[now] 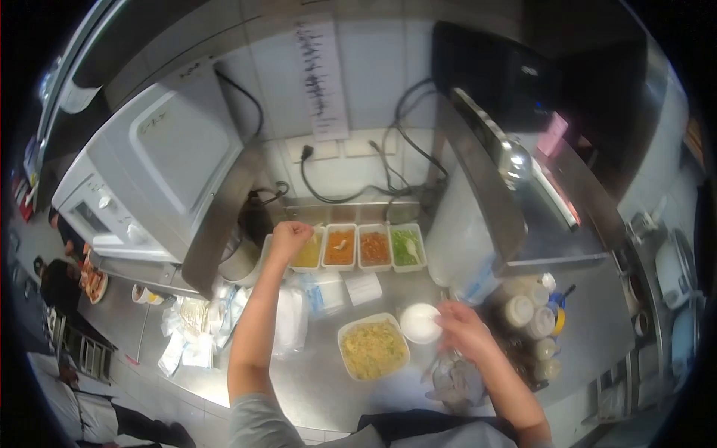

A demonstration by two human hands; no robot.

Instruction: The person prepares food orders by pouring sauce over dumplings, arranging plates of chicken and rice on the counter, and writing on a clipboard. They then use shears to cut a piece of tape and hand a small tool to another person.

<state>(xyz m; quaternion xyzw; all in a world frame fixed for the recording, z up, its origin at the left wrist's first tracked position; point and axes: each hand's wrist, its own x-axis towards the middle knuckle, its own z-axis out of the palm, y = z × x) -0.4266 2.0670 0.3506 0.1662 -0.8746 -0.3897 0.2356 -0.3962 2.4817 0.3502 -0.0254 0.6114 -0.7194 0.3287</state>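
My left hand (291, 240), its fingers pinched together, is over the left end of a row of containers, by the one with yellow contents (308, 252). What it grips is too small to make out. To the right stand containers with orange (340, 247), reddish-brown (375, 249) and green (405, 248) contents. My right hand (464, 328) grips the right edge of a small round white dish (420, 323). Just left of that dish, a squarish white bowl (374, 348) of yellowish food rests on the steel counter (321, 396).
White packets (190, 328) and plastic-wrapped items (290, 321) lie at left. Several bottles (534, 321) stand at right, near a crumpled grey bag (455, 382). A white microwave (164, 157) is at upper left, with cables (351, 198) along the wall. People (60, 287) are at far left.
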